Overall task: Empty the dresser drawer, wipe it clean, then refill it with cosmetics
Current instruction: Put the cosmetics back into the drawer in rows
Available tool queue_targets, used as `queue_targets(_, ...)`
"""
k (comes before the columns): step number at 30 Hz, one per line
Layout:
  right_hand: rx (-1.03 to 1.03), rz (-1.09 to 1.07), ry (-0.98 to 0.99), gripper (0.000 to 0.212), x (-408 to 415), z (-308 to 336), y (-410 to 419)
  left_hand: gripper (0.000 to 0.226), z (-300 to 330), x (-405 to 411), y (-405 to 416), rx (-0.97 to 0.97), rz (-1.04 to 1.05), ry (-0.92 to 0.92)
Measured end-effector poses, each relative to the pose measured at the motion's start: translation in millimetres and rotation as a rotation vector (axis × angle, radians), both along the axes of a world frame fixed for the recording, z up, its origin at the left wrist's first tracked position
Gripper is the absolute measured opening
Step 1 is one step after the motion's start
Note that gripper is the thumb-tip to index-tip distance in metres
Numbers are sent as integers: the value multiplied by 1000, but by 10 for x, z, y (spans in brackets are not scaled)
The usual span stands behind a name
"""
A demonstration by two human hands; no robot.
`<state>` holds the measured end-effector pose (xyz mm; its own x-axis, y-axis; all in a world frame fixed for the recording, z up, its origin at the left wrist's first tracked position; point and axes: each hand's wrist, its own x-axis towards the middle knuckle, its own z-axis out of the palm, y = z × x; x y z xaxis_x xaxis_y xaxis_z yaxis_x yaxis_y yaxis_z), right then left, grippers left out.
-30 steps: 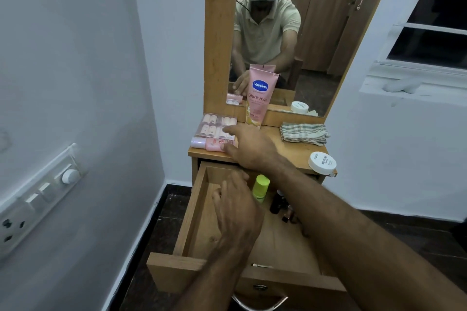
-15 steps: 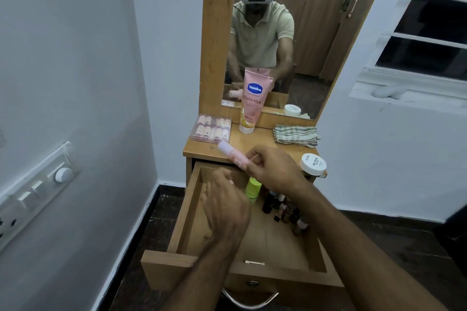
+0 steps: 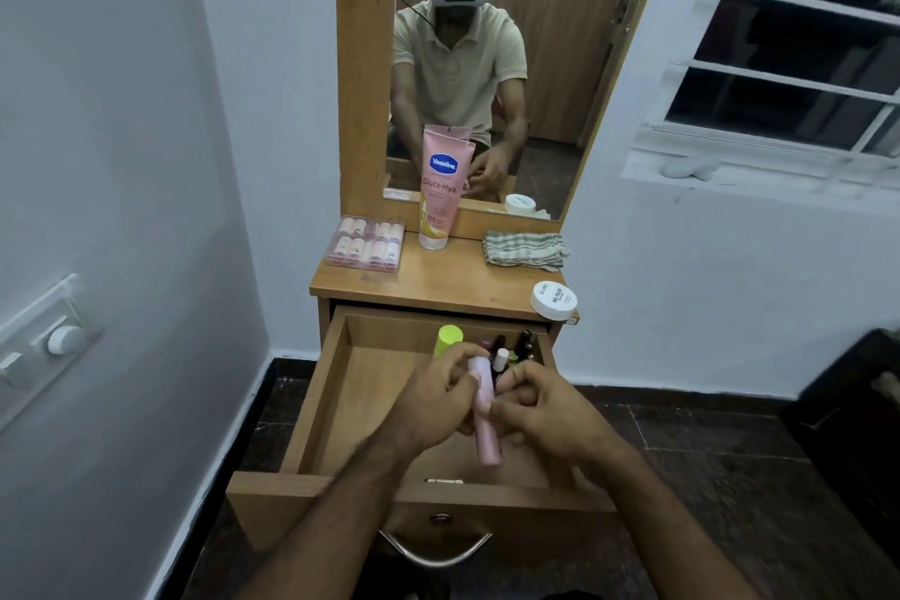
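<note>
The fingers of the left hand (image 3: 438,397) and the right hand (image 3: 540,404) are curled round a pink tube (image 3: 484,409), held over the open drawer (image 3: 311,409) during what is judged the refilling step, so a lowering beside the bottles (image 3: 511,351) is called for next.

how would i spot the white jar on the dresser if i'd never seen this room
Find the wooden dresser top under the mirror. The jar sits at its front right corner, above the open drawer. It is the only round, flat, white-lidded item there; the striped cloth lies behind it.
</note>
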<state>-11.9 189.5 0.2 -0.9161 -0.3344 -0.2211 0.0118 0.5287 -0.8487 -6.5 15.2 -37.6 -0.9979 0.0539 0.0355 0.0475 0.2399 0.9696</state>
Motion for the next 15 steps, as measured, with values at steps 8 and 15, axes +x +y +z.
queue_targets(8, 476, -43, 113, 31, 64, -151, -17, 41, -145, -61, -11, -602, 154, 57)
queue_targets(15, 721, 109, 127, 29, -18, -45, -110, 38, -74, -36, 17, -734, 265, 82)
